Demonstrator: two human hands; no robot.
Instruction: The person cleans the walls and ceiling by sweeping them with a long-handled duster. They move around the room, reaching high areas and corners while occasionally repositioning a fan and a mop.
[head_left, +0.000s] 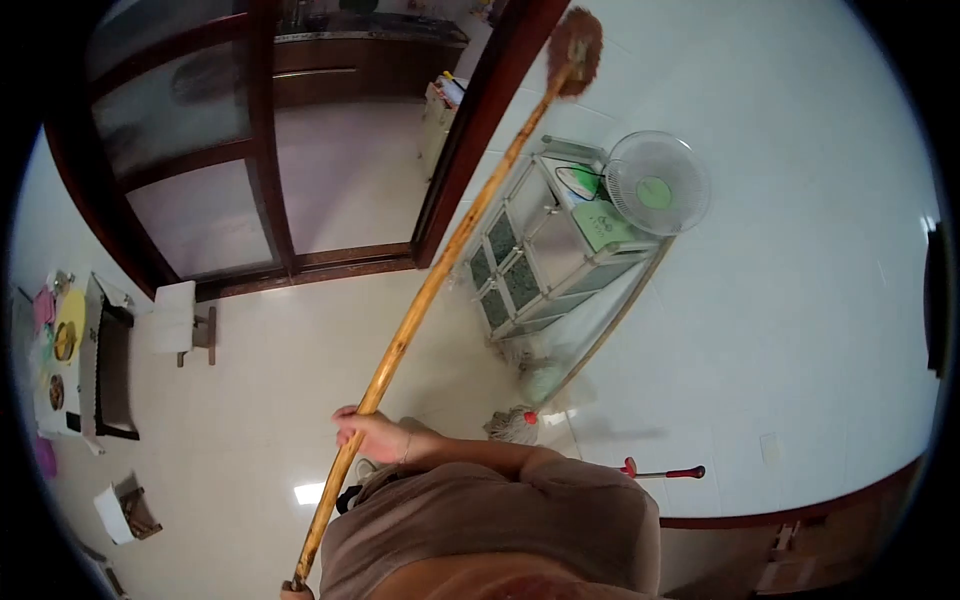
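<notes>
A long-handled brush [435, 275] slants across the view, its knotty wooden pole running from the bottom edge up to the right. The brown, bristly head [576, 55] is at the top, overlapping the white tiled wall beside the dark door frame. My right hand [375, 435] is closed around the lower part of the pole, its arm stretched across my body. Near the pole's butt end my left hand [297, 592] grips it, mostly cut off by the bottom edge of the view.
A glass-fronted cabinet [530, 245] stands by the wall, with an electric fan [656, 184] at its top. A mop [513, 425] leans close by. Dark-framed sliding doors [200, 150] open to another room. At left are a laden table [85, 350] and stools [175, 318].
</notes>
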